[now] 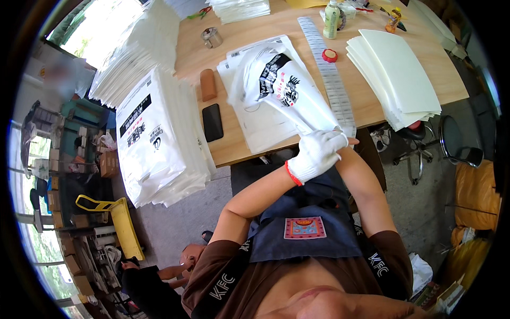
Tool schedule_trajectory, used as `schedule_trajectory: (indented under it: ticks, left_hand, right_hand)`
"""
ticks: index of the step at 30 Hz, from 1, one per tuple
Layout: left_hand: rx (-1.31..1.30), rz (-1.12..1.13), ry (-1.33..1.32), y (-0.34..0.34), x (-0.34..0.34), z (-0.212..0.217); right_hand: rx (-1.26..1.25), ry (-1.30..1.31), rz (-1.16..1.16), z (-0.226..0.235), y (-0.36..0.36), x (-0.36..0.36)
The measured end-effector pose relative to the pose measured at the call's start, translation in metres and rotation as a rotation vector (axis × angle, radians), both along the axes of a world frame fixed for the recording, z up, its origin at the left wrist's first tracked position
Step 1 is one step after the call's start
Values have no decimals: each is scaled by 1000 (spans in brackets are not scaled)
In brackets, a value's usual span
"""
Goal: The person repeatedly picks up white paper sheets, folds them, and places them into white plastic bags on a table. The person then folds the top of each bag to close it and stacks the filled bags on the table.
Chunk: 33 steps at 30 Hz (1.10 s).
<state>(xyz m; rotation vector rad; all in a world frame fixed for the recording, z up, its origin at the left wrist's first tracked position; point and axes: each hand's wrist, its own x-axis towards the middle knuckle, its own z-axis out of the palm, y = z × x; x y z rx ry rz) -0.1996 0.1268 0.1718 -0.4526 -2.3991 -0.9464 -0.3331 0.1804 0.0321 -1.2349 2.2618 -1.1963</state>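
Head view: the left hand (319, 153) and right hand (353, 141) are together at a white bag (312, 106).
Over the wooden table (249, 34), the bag shows black and red writing (274, 77). A white glove (305, 169) hides how they grip, so that cannot be told.

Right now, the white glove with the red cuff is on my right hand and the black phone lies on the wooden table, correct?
Not quite: the white glove with the red cuff is on your left hand, as the head view shows. The black phone does lie on the wooden table.
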Motion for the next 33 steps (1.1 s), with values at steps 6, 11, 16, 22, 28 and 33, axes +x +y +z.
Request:
schedule_trajectory:
  ticks: [6,11,16,22,28,33]
  left_hand:
    - [246,464,-65,-41,10,-53]
    - [63,301,62,-39,66,-104]
    - [-192,381,-63,-52,126,-148]
    - [403,1028,-372,-69,208,-162]
    - [1400,730,-300,-18,279,-136]
    - [965,450,-630,-26,290,-129]
  right_hand:
    - [14,686,-44,0,14,57]
    - [-119,622,-252,54,65,139]
    - [202,403,-457,-2,100,106]
    - [623,548,-56,23,116,129]
    - [773,525,175,57,163,178]
    - [629,542,269,41,175,189]
